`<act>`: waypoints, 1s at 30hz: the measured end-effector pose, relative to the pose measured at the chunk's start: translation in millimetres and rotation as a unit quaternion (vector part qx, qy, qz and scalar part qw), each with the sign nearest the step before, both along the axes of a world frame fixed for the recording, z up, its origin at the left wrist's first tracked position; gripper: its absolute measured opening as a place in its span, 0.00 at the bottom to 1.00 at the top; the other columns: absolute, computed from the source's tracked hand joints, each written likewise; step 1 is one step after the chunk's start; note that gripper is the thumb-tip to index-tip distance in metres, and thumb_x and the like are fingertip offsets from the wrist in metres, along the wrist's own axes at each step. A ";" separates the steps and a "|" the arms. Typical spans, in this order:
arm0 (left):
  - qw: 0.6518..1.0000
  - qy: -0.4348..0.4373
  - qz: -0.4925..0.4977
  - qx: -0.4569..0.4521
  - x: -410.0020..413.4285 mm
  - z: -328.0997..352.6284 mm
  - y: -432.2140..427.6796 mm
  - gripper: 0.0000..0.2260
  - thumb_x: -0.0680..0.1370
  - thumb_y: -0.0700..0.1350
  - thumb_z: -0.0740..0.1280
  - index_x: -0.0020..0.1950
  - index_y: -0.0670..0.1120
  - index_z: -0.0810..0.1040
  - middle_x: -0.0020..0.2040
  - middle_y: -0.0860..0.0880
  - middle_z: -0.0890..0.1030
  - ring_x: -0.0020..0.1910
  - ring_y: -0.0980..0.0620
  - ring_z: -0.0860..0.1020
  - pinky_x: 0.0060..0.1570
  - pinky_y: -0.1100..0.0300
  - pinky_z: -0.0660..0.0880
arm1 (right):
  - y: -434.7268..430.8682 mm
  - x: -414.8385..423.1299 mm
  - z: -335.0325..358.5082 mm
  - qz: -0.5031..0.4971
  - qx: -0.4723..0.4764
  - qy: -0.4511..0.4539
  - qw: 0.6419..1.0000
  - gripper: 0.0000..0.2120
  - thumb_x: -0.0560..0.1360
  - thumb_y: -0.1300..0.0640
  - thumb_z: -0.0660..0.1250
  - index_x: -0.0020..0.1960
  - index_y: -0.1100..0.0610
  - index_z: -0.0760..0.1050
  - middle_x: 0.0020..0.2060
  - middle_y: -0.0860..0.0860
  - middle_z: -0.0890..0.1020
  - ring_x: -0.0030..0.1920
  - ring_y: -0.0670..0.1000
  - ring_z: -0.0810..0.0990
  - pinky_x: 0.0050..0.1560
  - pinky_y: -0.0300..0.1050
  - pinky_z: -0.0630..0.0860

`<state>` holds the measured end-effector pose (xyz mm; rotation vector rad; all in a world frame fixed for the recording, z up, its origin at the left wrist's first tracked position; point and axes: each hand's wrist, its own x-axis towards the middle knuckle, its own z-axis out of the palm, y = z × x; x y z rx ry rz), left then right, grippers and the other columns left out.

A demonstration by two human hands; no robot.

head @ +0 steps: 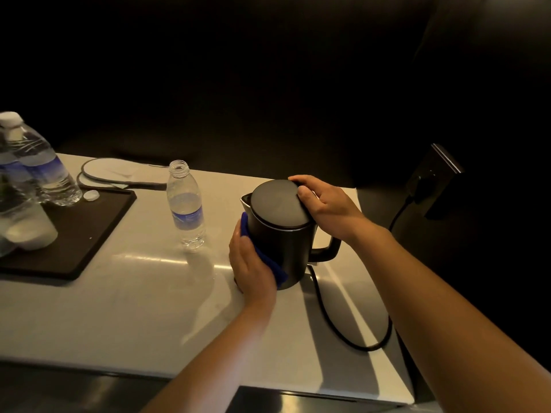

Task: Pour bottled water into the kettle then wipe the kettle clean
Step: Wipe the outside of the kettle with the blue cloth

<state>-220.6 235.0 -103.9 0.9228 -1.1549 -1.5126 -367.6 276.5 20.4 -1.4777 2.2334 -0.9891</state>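
Note:
A black electric kettle (283, 239) stands upright on the white counter (134, 308), lid closed, handle pointing right. My left hand (253, 266) presses a blue cloth (278, 271) flat against the kettle's left side. My right hand (322, 204) grips the lid's right edge from above. An uncapped plastic water bottle (186, 207), partly filled, stands just left of the kettle. Its white cap (91, 195) lies on the dark tray.
A dark tray (74, 239) at the left holds two capped water bottles (38, 165) and a white cup (29, 228). A black power cord (351, 338) loops over the counter to a wall socket (429, 180). Round coasters (119, 174) lie at the back.

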 end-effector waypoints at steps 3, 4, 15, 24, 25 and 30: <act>1.000 -0.007 0.012 -0.005 -2.8 -3.8 -0.3 0.20 0.82 0.60 0.51 0.72 0.61 0.70 0.70 0.53 0.76 0.70 0.49 0.73 0.70 0.41 0.70 | -0.6 -2.7 -1.0 -0.002 0.002 0.004 1.000 0.17 0.82 0.44 0.55 0.64 0.49 0.73 0.51 0.47 0.79 0.52 0.49 0.77 0.45 0.47 0.76; 1.000 0.004 0.003 0.002 -2.1 -1.8 -8.4 0.21 0.81 0.59 0.52 0.70 0.58 0.73 0.67 0.51 0.79 0.67 0.49 0.76 0.69 0.41 0.72 | -1.0 -2.9 -1.1 -0.002 -0.001 0.004 1.000 0.16 0.82 0.44 0.55 0.64 0.49 0.73 0.50 0.46 0.78 0.51 0.49 0.77 0.43 0.46 0.75; 0.936 -0.052 -0.281 0.206 -12.3 13.5 -118.0 0.19 0.79 0.56 0.62 0.55 0.43 0.83 0.52 0.41 0.83 0.57 0.39 0.78 0.70 0.43 0.68 | -1.7 -3.1 -2.5 -0.012 -0.008 0.014 1.000 0.17 0.82 0.44 0.55 0.65 0.50 0.73 0.53 0.49 0.80 0.53 0.50 0.78 0.52 0.54 0.78; 0.908 -0.143 -0.328 0.217 -29.5 37.4 -128.0 0.20 0.80 0.58 0.63 0.49 0.43 0.83 0.48 0.41 0.83 0.54 0.38 0.79 0.70 0.43 0.68 | -1.4 -1.2 -2.3 -0.023 0.006 0.031 0.999 0.16 0.82 0.45 0.53 0.63 0.51 0.72 0.42 0.41 0.75 0.39 0.46 0.75 0.34 0.40 0.68; 0.915 -0.123 -0.316 0.217 -28.8 32.6 -126.8 0.20 0.79 0.59 0.64 0.49 0.43 0.83 0.48 0.41 0.83 0.53 0.38 0.80 0.68 0.44 0.70 | -1.2 -0.9 -2.5 -0.023 0.007 0.032 0.999 0.16 0.82 0.45 0.53 0.63 0.50 0.72 0.42 0.41 0.75 0.39 0.46 0.75 0.34 0.40 0.68; 0.940 -0.026 -0.269 0.209 -6.3 10.9 -104.1 0.19 0.78 0.58 0.62 0.54 0.45 0.84 0.48 0.43 0.86 0.52 0.43 0.83 0.62 0.47 0.76 | 0.2 0.9 -4.1 -0.024 0.005 0.035 0.999 0.16 0.82 0.45 0.52 0.62 0.50 0.72 0.42 0.41 0.75 0.40 0.46 0.75 0.35 0.42 0.69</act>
